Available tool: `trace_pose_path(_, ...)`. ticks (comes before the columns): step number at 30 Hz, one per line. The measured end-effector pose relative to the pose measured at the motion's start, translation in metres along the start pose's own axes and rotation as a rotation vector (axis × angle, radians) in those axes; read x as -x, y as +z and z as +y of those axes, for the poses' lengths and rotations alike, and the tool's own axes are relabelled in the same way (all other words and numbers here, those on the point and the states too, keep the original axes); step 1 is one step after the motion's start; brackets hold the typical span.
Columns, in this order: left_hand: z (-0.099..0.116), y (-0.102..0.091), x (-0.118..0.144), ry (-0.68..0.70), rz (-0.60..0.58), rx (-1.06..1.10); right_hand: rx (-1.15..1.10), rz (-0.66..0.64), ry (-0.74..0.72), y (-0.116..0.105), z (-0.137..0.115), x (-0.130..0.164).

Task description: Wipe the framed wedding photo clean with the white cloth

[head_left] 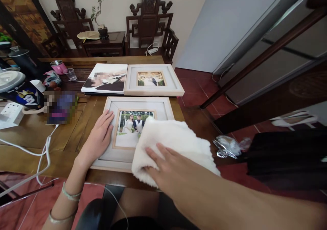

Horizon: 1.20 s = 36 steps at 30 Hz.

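A picture frame [139, 103] with a pale wide border and a photo of two people lies face up on the table near me. Along its left side rests my left hand [100, 136], fingers stretched out over the border, holding nothing. My right hand [168, 167] presses on a fluffy white cloth [176, 134], its fingers bent into the folds. The cloth covers the frame's lower right part and hangs past the table's right edge. Beyond it lie a second light wooden frame [173, 83] and a photo panel [107, 87], side by side.
On the wooden table [84, 121], several items crowd the left: a phone [62, 109] on a white cable [47, 144], a large dark cup [28, 97], a pink mug [58, 67] and a clear cup [70, 74]. Dark carved chairs [150, 18] stand behind.
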<state>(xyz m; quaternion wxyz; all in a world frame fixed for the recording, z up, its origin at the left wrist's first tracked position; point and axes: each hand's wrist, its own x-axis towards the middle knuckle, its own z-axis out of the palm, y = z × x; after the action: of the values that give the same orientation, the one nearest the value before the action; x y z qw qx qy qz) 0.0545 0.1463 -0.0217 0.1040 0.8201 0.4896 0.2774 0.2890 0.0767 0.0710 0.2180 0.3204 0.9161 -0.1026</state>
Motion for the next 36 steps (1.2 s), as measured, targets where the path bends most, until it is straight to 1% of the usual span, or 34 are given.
trace_pose_path(2, 0.000, -0.001, 0.001, -0.002, -0.015, -0.007, -0.011, 0.055, -0.067, 0.001, -0.006, -0.003)
trace_pose_path(3, -0.001, -0.001, 0.001, -0.005, -0.020, -0.011, -0.004, 0.107, -0.066, 0.003, -0.005, -0.007)
trace_pose_path(5, -0.001, -0.002, 0.001, -0.005, -0.024, -0.012, 0.024, 0.197, 0.002, 0.008, 0.003, -0.017)
trace_pose_path(7, -0.001, -0.002, 0.001, -0.001, -0.027, -0.008, 0.053, 0.228, 0.100, 0.013, 0.021, -0.030)
trace_pose_path(9, -0.002, -0.002, 0.001, -0.002, -0.037, -0.003, 0.084, 0.263, 0.190, 0.015, 0.045, -0.043)
trace_pose_path(11, -0.003, -0.002, 0.000, -0.007, -0.048, 0.000, 0.128, 0.334, 0.258, 0.013, 0.068, -0.055)
trace_pose_path(13, -0.004, -0.002, 0.000, -0.008, -0.045, 0.003, 0.179, 0.385, 0.281, 0.011, 0.083, -0.062)
trace_pose_path(14, -0.004, -0.002, 0.001, -0.008, -0.040, 0.004, 0.196, 0.389, 0.272, 0.010, 0.087, -0.064)
trace_pose_path(15, -0.005, -0.002, 0.001, -0.007, -0.037, 0.006, 0.203, 0.378, 0.254, 0.010, 0.087, -0.064)
trace_pose_path(17, -0.005, -0.002, 0.001, -0.008, -0.033, 0.007, 0.197, 0.347, 0.228, 0.011, 0.080, -0.060)
trace_pose_path(20, -0.004, -0.001, 0.001, -0.006, -0.029, 0.002, 0.146, 0.263, 0.178, 0.011, 0.054, -0.044)
trace_pose_path(22, -0.003, -0.001, 0.001, -0.003, -0.026, -0.002, 0.087, 0.191, 0.088, 0.008, 0.034, -0.028)
trace_pose_path(25, -0.002, -0.002, 0.000, -0.004, -0.030, -0.005, -0.012, 0.060, -0.070, -0.003, 0.009, -0.006)
trace_pose_path(27, -0.001, -0.002, 0.000, -0.009, -0.034, -0.006, -0.050, -0.004, -0.116, -0.010, 0.000, 0.001)
trace_pose_path(28, -0.001, -0.003, 0.000, -0.011, -0.037, -0.007, -0.064, -0.011, -0.115, -0.012, -0.001, 0.001)
trace_pose_path(30, 0.000, -0.003, 0.000, -0.013, -0.041, -0.009, -0.095, 0.030, -0.083, -0.012, 0.002, -0.005)
trace_pose_path(32, 0.000, -0.003, 0.000, -0.011, -0.044, -0.010, -0.098, 0.089, -0.025, -0.007, 0.013, -0.020)
trace_pose_path(34, -0.001, -0.003, 0.000, -0.010, -0.048, -0.009, -0.060, 0.144, 0.052, -0.001, 0.033, -0.038)
trace_pose_path(36, -0.002, -0.003, 0.001, -0.010, -0.052, -0.004, 0.021, 0.226, 0.134, 0.004, 0.056, -0.054)
